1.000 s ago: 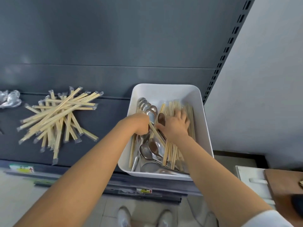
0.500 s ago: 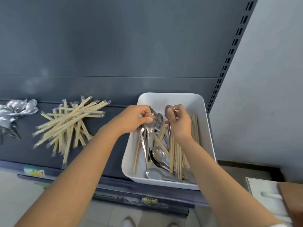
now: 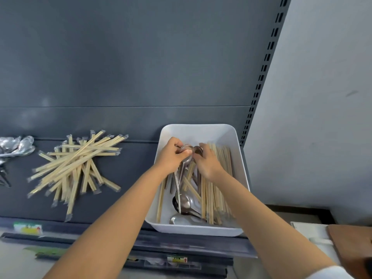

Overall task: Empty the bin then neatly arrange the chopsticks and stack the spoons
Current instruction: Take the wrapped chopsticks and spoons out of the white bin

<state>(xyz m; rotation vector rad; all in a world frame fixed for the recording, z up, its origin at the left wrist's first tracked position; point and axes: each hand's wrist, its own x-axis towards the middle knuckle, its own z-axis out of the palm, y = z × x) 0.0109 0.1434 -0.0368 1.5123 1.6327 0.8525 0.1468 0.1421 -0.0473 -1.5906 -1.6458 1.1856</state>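
On the dark shelf (image 3: 136, 178), a white bin (image 3: 203, 131) sat at the right end by the front edge. A criss-crossed pile of wrapped chopsticks (image 3: 76, 168) lay to its left, well apart, with a spoon cluster (image 3: 16, 146) at the far left. In the bin, more chopsticks (image 3: 219, 178) lined the right side and loose spoons (image 3: 186, 202) lay at the near end. Left hand (image 3: 171, 156) was over the bin, grip clamped on a spoon bunch (image 3: 186, 148) at the bowls, handles hanging down. Right hand (image 3: 207, 164) was just beside it, grip pinched on a single spoon (image 3: 198, 151).
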